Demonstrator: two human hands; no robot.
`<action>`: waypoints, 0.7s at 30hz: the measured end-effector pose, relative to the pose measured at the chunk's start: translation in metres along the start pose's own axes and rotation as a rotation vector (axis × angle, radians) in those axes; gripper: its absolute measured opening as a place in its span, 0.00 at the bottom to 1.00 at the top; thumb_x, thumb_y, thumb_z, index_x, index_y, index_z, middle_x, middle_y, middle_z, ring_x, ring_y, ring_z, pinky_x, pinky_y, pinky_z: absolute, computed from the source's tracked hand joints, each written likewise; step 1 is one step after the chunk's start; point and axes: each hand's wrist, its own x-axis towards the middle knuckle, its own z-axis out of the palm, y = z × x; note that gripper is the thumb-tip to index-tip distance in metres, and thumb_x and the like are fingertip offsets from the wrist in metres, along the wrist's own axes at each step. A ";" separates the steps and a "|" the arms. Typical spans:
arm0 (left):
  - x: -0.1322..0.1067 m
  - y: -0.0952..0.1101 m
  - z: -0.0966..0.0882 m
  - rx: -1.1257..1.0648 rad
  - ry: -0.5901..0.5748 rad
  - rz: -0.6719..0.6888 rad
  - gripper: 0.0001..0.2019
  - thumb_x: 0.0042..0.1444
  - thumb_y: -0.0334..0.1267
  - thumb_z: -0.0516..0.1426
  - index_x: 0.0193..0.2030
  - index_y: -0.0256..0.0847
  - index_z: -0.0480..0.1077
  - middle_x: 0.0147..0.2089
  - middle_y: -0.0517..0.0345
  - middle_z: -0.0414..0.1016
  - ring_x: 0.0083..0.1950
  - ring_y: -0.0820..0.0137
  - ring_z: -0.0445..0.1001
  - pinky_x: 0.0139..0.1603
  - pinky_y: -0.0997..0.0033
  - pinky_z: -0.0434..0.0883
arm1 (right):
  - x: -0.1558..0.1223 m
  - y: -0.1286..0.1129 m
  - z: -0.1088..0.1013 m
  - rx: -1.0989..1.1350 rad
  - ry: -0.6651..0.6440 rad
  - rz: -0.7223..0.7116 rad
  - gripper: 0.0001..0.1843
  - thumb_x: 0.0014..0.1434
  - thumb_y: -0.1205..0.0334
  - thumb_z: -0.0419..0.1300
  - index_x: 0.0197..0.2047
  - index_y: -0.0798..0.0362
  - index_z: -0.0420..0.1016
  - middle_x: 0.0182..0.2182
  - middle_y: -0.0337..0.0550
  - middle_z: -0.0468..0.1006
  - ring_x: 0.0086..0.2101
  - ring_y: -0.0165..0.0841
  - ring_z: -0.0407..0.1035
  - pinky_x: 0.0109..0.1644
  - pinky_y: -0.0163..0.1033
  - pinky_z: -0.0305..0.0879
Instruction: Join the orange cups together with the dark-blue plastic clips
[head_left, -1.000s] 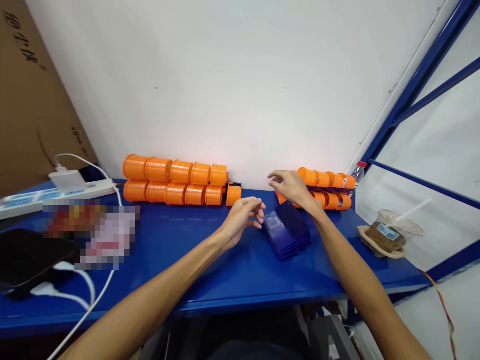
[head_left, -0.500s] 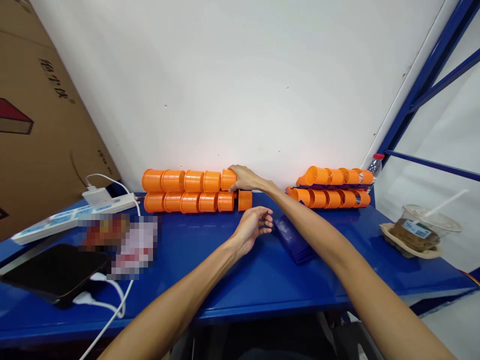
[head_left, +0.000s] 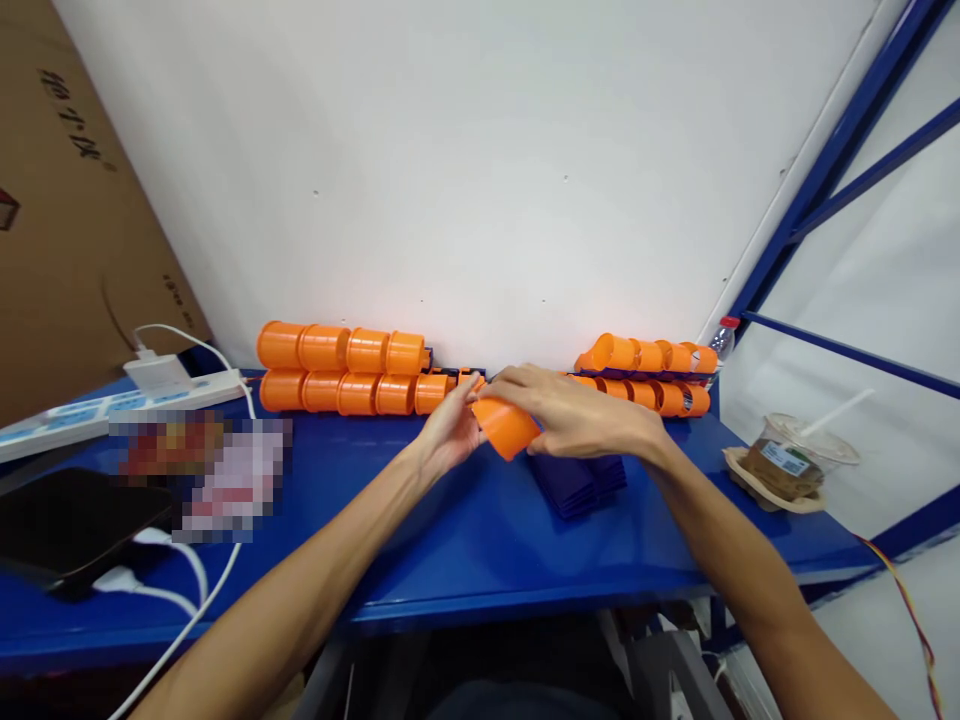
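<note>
Orange cap (head_left: 506,425), seemingly unmarked, between hands (head_left: 517,415)

Bare table (head_left: 450,530) before hands; orange cups (head_left: 345,375) (two rows) line wall.

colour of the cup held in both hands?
Orange cup, plain, no pattern; shows in the head view.

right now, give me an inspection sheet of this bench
surface: glossy blue metal shelf, crowded.
job's things: orange plastic cup held above flat dark blue sheet stack; orange cup rows left and right along the wall.
clutter: black phone, iced drink cup with straw, small clear bottle.
fingers: left hand and right hand both grip the cup.
cables: white power strip, white cable over the front edge.
surroundings: white wall, brown cardboard box, blue rack frame.
</note>
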 end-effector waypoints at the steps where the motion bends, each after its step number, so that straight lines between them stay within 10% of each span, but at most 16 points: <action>1: 0.000 -0.001 0.000 -0.003 -0.006 -0.002 0.09 0.69 0.38 0.55 0.48 0.35 0.73 0.40 0.49 0.81 0.36 0.65 0.82 0.42 0.66 0.80 | -0.004 -0.002 -0.001 0.059 -0.011 -0.012 0.36 0.52 0.72 0.67 0.64 0.45 0.71 0.59 0.48 0.75 0.56 0.44 0.70 0.60 0.49 0.66; 4: 0.004 -0.005 -0.002 -0.023 0.051 -0.003 0.09 0.70 0.33 0.53 0.49 0.34 0.73 0.35 0.52 0.81 0.31 0.68 0.80 0.38 0.68 0.79 | -0.012 0.009 -0.010 0.237 0.054 0.064 0.28 0.56 0.60 0.70 0.60 0.49 0.75 0.58 0.48 0.77 0.55 0.42 0.72 0.59 0.47 0.67; 8: 0.009 -0.006 -0.006 -0.043 0.126 -0.113 0.17 0.72 0.40 0.50 0.58 0.30 0.71 0.35 0.47 0.82 0.32 0.63 0.82 0.36 0.65 0.80 | -0.030 0.043 -0.014 -0.021 0.237 0.560 0.14 0.67 0.55 0.60 0.44 0.57 0.79 0.40 0.51 0.82 0.40 0.39 0.75 0.45 0.42 0.67; 11: 0.007 -0.005 -0.004 -0.040 0.165 -0.191 0.22 0.73 0.45 0.48 0.63 0.30 0.68 0.36 0.45 0.82 0.32 0.60 0.83 0.35 0.62 0.81 | -0.045 0.062 -0.003 -0.305 -0.016 0.845 0.16 0.66 0.50 0.61 0.42 0.57 0.79 0.39 0.54 0.82 0.40 0.43 0.76 0.40 0.41 0.64; 15: -0.001 -0.004 0.003 0.024 0.176 -0.223 0.23 0.74 0.43 0.45 0.65 0.27 0.65 0.37 0.42 0.82 0.33 0.61 0.83 0.31 0.65 0.81 | -0.051 0.070 0.012 -0.310 -0.348 0.902 0.15 0.63 0.52 0.64 0.43 0.56 0.80 0.43 0.54 0.83 0.41 0.43 0.77 0.36 0.38 0.60; 21: -0.008 -0.005 0.008 0.009 0.128 -0.181 0.34 0.69 0.61 0.47 0.61 0.28 0.66 0.42 0.37 0.81 0.39 0.55 0.85 0.33 0.59 0.82 | -0.052 0.073 0.009 -0.331 -0.276 0.879 0.10 0.63 0.58 0.62 0.40 0.54 0.81 0.41 0.52 0.83 0.39 0.42 0.76 0.33 0.38 0.56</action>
